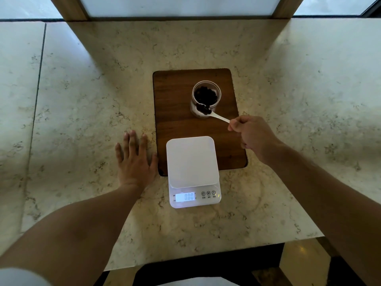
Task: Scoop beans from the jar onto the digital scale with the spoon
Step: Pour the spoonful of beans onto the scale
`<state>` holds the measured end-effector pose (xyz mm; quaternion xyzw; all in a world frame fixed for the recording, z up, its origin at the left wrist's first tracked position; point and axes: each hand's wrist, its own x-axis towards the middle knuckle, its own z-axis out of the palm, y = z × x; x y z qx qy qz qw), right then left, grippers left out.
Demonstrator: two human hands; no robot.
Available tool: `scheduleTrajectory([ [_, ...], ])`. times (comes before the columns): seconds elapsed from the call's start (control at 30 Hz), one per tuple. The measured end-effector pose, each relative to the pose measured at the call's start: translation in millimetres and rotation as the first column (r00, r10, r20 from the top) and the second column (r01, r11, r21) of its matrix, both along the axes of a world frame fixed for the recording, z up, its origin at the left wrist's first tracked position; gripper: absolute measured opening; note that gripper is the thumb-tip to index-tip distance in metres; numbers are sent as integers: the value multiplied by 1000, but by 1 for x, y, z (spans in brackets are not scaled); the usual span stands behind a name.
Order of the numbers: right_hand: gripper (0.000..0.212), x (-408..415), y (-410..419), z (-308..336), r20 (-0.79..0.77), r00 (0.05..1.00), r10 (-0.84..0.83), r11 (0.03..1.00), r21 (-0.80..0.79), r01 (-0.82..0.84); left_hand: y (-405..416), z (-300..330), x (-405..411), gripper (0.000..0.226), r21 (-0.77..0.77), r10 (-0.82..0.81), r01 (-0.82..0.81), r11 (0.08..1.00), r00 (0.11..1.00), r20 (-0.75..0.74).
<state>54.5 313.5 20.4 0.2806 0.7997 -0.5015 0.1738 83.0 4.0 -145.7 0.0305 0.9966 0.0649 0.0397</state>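
A clear open jar [206, 87] of dark beans stands on a dark wooden board [175, 108]. My right hand [250, 134] pinches the handle end of a white spoon [219, 117]. Its bowl holds several dark beans [203, 109] just over the jar's near rim. A white digital scale [191, 162] sits at the board's near edge, its platform bare and its lit display [185, 197] reading 0.00. My left hand [135, 159] lies flat on the counter, fingers spread, just left of the board and scale.
The marble counter [82, 100] stretches wide on both sides. Wooden posts [70, 7] and a bright window panel run along the far edge. The counter's near edge is close below the scale, with a dark seat [206, 271] beneath.
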Motion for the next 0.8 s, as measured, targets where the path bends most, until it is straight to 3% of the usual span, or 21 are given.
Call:
scheduleTrajectory([
  [0.8,27,99,-17,-50,48,996,75,997,12,-76,0,0,1,69,44,11,-11,999,1000,-7],
])
